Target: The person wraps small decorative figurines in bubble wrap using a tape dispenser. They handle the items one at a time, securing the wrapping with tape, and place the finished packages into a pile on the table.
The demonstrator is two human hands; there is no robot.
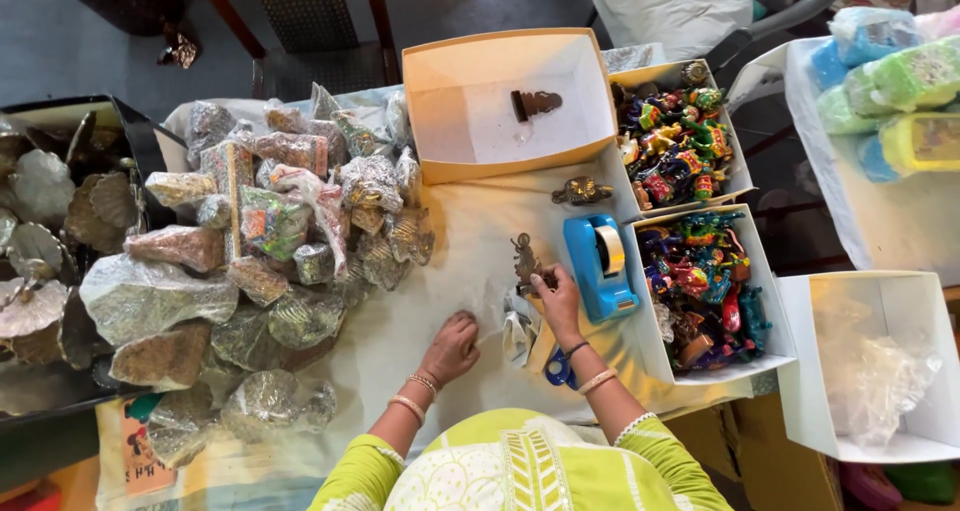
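My right hand [557,296] is closed on a small dark metal figurine [525,261], held just left of a blue tape dispenser [598,265]. My left hand [452,346] rests with curled fingers on the white table cloth [440,281], beside a clear plastic wrapper [518,333]. Blue-handled scissors [556,369] lie under my right wrist. Another brass-coloured figurine [581,191] lies on the cloth near an open cream box [505,101] that holds one dark figurine [535,103].
A heap of plastic-wrapped items [270,231] covers the table's left. Two white boxes [700,286] of painted colourful figurines stand on the right. An open white box with plastic [870,366] sits lower right. Metallic leaf-shaped pieces [40,231] fill a black tray at far left.
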